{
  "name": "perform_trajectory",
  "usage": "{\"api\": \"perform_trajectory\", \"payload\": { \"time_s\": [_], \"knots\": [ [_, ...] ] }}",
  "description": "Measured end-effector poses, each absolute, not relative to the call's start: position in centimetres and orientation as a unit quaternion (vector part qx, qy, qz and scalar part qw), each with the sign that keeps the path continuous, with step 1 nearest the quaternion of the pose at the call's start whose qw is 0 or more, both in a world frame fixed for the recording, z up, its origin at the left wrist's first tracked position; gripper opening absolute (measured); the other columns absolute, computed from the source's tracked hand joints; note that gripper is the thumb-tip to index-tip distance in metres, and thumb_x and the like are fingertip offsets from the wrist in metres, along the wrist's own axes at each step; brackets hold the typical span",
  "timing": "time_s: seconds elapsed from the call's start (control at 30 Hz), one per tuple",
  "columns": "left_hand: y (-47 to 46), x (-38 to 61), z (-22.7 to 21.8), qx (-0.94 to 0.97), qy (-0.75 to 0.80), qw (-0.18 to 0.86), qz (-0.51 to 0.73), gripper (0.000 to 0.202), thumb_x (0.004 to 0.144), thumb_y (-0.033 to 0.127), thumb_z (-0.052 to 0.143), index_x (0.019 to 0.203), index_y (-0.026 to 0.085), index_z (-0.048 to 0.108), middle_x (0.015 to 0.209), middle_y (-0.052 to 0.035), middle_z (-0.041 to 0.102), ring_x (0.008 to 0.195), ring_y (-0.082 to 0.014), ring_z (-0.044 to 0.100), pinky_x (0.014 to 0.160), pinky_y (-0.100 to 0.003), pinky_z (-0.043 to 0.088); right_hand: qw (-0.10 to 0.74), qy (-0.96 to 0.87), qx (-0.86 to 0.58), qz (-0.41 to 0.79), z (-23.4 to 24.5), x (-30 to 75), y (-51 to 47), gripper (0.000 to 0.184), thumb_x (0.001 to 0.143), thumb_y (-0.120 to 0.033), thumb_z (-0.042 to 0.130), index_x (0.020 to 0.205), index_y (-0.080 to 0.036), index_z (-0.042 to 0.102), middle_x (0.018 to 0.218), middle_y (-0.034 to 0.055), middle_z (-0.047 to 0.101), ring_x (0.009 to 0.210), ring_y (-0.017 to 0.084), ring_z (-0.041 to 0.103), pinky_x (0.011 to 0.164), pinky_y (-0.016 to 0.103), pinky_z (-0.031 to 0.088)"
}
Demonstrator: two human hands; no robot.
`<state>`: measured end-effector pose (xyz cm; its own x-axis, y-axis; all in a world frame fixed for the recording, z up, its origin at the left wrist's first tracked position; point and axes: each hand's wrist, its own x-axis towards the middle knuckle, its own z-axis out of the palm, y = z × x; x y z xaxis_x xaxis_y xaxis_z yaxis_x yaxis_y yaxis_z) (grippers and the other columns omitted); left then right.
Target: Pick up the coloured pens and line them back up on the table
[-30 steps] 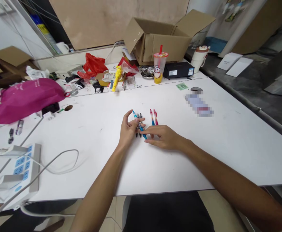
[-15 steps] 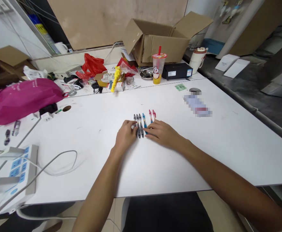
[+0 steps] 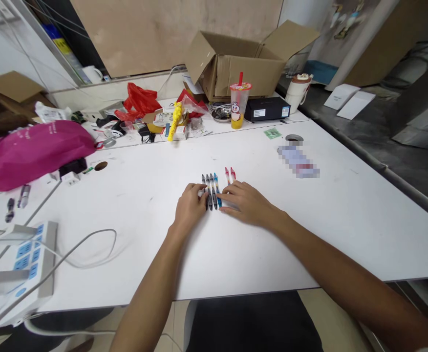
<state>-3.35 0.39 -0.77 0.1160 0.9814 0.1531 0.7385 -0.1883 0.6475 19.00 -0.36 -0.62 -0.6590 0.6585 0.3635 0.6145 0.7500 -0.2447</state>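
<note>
Several pens lie side by side on the white table (image 3: 309, 225): dark pens (image 3: 208, 185), a blue pen (image 3: 216, 183) and two red pens (image 3: 229, 174). My left hand (image 3: 190, 205) rests palm down at the left of the row, fingertips touching the dark pens. My right hand (image 3: 246, 201) lies flat over the near ends of the red pens, fingers reaching to the blue pen. Both hands have their fingers stretched out and hold nothing.
A pink bag (image 3: 34, 151) and a power strip (image 3: 19, 264) with cables sit at the left. At the back stand a cardboard box (image 3: 236, 61), a drink cup (image 3: 238, 105), a black box (image 3: 267, 108) and small clutter. The table's edge runs along the right.
My left hand put down the blue pen it was holding, and the pen now lies in the row. Both hands have settled flat at the pens' near ends.
</note>
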Motion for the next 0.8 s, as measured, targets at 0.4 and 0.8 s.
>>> {"api": "perform_trajectory", "payload": {
  "time_s": [0.4, 0.8],
  "knots": [
    [0.4, -3.3, -0.8, 0.707, 0.600, 0.217, 0.306, 0.025, 0.098, 0.031, 0.053, 0.114, 0.022, 0.071, 0.123, -0.0110, 0.067, 0.079, -0.0216, 0.069, 0.084, -0.042, 0.052, 0.211, -0.882, -0.413, 0.081, -0.6, 20.8, 0.7, 0.036, 0.104, -0.031, 0.052, 0.137, -0.022, 0.064, 0.138, 0.0118, 0.068, 0.135, 0.032, 0.056, 0.103, 0.053, 0.046],
    [0.4, -2.9, 0.2, 0.651, 0.582, 0.268, 0.407, 0.016, 0.094, 0.031, 0.061, 0.099, 0.022, 0.073, 0.104, -0.0084, 0.073, 0.076, -0.0210, 0.065, 0.075, -0.037, 0.052, 0.422, -0.690, -0.488, 0.327, 0.7, 20.4, 0.1, 0.040, 0.104, -0.048, 0.049, 0.131, -0.027, 0.069, 0.115, 0.0081, 0.077, 0.109, 0.026, 0.068, 0.088, 0.043, 0.054]
  ]
}}
